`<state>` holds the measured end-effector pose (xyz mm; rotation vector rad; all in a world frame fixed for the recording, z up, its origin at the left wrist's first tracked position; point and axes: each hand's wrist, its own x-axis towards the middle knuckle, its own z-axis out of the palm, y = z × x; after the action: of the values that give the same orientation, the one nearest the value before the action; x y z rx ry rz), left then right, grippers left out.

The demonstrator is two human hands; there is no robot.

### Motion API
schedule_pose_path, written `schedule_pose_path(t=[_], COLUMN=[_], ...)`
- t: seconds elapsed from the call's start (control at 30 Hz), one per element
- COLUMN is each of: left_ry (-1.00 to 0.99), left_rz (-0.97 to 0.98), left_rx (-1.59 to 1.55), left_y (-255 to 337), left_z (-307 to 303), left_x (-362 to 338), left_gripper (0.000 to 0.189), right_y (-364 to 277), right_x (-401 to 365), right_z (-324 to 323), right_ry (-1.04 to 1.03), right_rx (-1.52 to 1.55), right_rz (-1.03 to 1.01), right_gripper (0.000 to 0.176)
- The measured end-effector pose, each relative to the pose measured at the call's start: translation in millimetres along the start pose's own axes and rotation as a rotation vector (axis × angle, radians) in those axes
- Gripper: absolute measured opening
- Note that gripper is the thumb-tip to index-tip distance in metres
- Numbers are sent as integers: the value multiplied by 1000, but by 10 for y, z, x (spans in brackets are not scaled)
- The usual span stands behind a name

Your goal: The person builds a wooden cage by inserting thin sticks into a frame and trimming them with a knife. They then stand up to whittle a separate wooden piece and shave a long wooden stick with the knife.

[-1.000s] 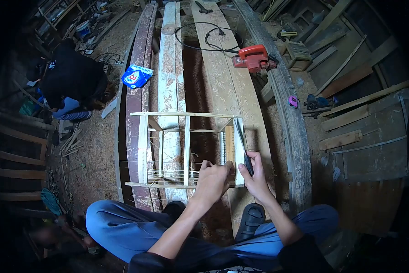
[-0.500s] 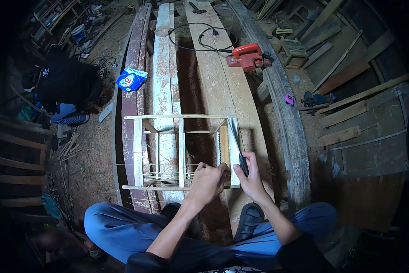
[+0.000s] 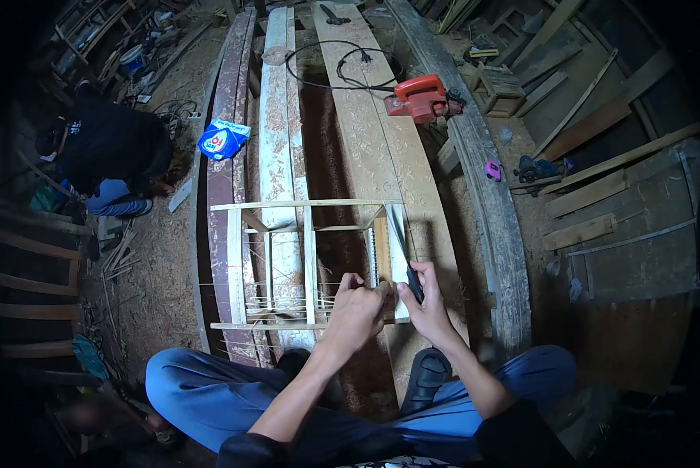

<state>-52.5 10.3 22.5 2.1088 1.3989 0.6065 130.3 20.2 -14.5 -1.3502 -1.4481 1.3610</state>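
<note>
A light wooden frame (image 3: 311, 265) with thin strands across its lower left part lies over the planks. My right hand (image 3: 428, 304) is wrapped round the black handle of a knife (image 3: 414, 282), whose long blade points away along the frame's right side piece (image 3: 397, 234). My left hand (image 3: 358, 312) is closed at the frame's lower right corner, close to my right hand; what its fingers hold is hidden. A spiral-edged, tan notebook-like object (image 3: 382, 249) lies inside the frame's right part.
A red power planer (image 3: 424, 100) with a black cable rests at the upper right of the planks. A blue packet (image 3: 224, 140) lies at the left. Another person (image 3: 112, 148) crouches at the far left. A pink tape measure (image 3: 492, 171) sits on the right beam.
The view has shifted slightly. Both hands stay near the frame's lower right corner, and the index finger of my left hand looks a little more raised.
</note>
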Motion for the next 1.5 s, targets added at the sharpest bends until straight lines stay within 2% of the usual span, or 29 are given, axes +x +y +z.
schedule_pose_path(t=[0.17, 0.27, 0.43, 1.03, 1.27, 1.37, 1.43, 1.5], left_ry=[-32, 28, 11, -9, -38, -12, 83, 88], left_rz=[-50, -55, -103, -158, -138, -97, 18, 19], left_rx=[40, 61, 54, 29, 103, 111, 162, 182], left_y=[-1, 18, -81, 42, 36, 37, 28, 36], left_z=[-35, -167, -104, -19, 7, 15, 30, 32], left_x=[-35, -59, -118, -58, -57, -48, -51, -58], left_gripper=[20, 15, 12, 15, 19, 19, 18, 18], right_y=[11, 42, -166, -341, -383, -407, -423, -411], right_x=[5, -16, -59, -139, -142, -141, -141, -148], right_z=[4, 24, 19, 50, 63, 54, 58, 66], right_ry=[2, 36, 87, 99, 89, 78, 69, 73], right_rx=[-27, -32, -220, -312, -297, -294, -291, -293], right_rz=[-21, -19, 28, -16, -11, 18, 25, 13], right_gripper=[38, 40, 40, 42, 42, 42, 41, 41])
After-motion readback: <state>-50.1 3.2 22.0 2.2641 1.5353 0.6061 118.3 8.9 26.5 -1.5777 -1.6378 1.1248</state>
